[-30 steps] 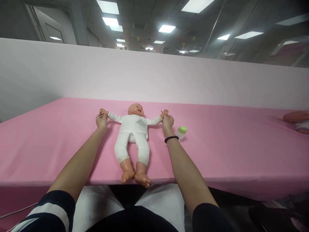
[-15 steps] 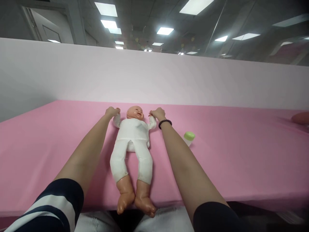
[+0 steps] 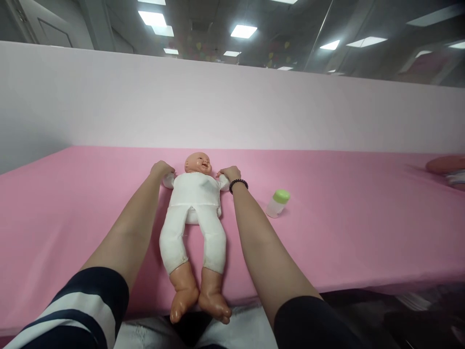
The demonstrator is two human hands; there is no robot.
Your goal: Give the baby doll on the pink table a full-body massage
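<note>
A baby doll (image 3: 196, 194) with a white cloth body lies on its back on the pink surface, its bare feet at the near edge. My left hand (image 3: 162, 169) is closed on the doll's hand at the left of its head. At the right of the head, my right hand (image 3: 231, 173) has its fingers closed on the doll's other hand. A dark beaded bracelet (image 3: 239, 184) circles my right wrist. Beside my right forearm lies a small bottle (image 3: 278, 203) with a green cap, tilted on the surface.
The pink padded surface (image 3: 348, 208) ends at a low white wall (image 3: 232, 104) behind the doll. Part of another doll (image 3: 443, 165) shows at the far right edge. Above the wall is glass with ceiling lights.
The view has shifted, so more of the bottle and of the object at the far right shows. Both hands sit slightly lower beside the doll's head, with the doll's arms between them and its body.
</note>
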